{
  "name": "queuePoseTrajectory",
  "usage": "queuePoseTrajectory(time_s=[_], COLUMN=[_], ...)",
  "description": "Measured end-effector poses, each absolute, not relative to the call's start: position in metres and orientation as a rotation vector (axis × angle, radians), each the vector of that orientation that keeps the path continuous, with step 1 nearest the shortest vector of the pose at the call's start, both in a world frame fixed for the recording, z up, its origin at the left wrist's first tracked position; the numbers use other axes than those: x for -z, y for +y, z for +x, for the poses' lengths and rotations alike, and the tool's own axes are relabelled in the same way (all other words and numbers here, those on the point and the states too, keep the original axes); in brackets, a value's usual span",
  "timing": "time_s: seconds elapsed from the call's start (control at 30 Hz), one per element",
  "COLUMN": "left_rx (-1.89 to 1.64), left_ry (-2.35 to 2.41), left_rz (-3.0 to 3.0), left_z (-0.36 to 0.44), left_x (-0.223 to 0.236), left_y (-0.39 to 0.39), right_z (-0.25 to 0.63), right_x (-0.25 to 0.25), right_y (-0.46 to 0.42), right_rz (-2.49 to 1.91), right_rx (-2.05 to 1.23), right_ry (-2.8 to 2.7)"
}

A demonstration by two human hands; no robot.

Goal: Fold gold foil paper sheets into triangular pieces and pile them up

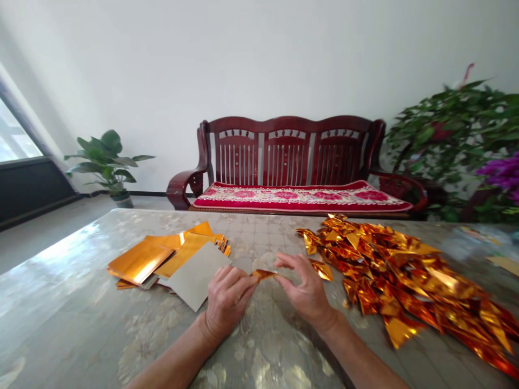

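My left hand (229, 294) is closed, pinching one end of a small folded piece of gold foil paper (264, 274) above the table. At the piece's other tip is the thumb of my right hand (306, 292); its index finger is raised and apart from the thumb. Left of my hands lies a loose stack of flat gold foil sheets (141, 256), with one sheet (198, 278) showing its pale grey side on top. A large heap of folded gold foil pieces (389, 265) spreads to the right. One folded piece (322, 269) rests just beyond my right hand.
The table (162, 346) has a glossy flower-patterned cover. Clear plastic wrapping (478, 240) lies at its right side. Behind the table stands a dark red wooden bench (284, 156) with a red floral cushion (300, 197). Potted plants (109, 162) flank it.
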State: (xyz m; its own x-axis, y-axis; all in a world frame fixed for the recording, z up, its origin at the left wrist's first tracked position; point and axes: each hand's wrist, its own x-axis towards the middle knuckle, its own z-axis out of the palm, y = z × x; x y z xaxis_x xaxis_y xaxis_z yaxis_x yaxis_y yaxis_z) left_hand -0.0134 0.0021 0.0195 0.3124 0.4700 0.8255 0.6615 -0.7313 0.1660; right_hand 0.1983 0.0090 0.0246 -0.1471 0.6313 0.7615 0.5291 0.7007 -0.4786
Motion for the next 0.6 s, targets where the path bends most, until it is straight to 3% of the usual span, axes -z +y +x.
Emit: queuePoseTrajectory(time_s=[0.13,0.37,0.6], left_rx=[1.476,1.342,1.2], left_ry=[-1.038,-0.982,-0.98], left_rz=[-2.303,-2.276,-2.271], left_z=[-0.013,-0.013,-0.005], left_x=[-0.019,-0.023,-0.028], left_y=[0.005,0.004,-0.001], right_z=[0.188,0.159,0.152], right_x=[-0.017,-0.019,-0.015], right_y=[0.004,-0.004,-0.003], right_rz=[-1.067,-1.079,-1.11], right_rx=[-0.234,-0.812,-0.886], right_ry=[-1.525,-1.43,-1.289])
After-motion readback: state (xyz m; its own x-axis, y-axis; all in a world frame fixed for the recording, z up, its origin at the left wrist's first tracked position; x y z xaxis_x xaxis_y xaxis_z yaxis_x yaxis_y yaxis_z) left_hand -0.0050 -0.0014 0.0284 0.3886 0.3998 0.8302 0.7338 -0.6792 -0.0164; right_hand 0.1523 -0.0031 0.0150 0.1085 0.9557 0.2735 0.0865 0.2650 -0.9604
